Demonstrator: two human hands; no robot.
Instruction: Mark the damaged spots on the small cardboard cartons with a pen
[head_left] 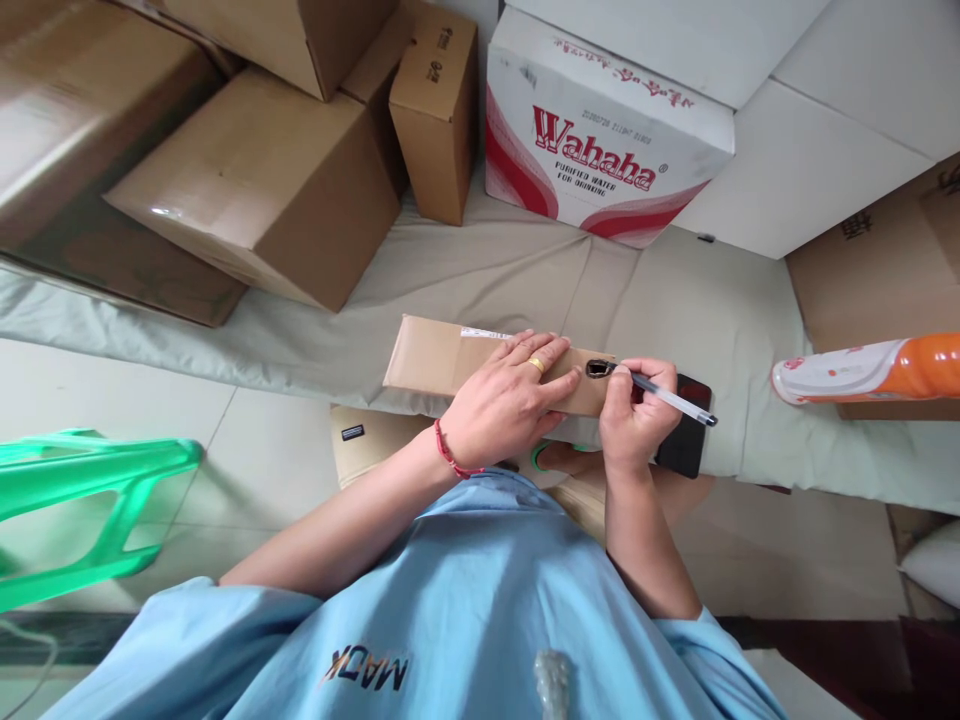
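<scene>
A long, narrow brown cardboard box [427,352] lies on the cloth-covered surface in front of me, with a white label partly under my fingers. My left hand [517,385], wearing a gold ring, rests across the top of the box with its fingers stretched out flat. In my right hand [637,410] is a pen [675,397] with a clear barrel and dark end, pinched between thumb and fingers. The pen's tip is at a small black-edged opening [598,369] near the right end of the box. Beside my right hand lies a black phone [686,430].
Several cardboard boxes [255,170] stand at the back left. A white and red Wahaha water carton [600,130] stands behind the work. An orange bottle [870,368] is at the right on the cloth [720,310]. A green plastic stool [97,500] is at the left.
</scene>
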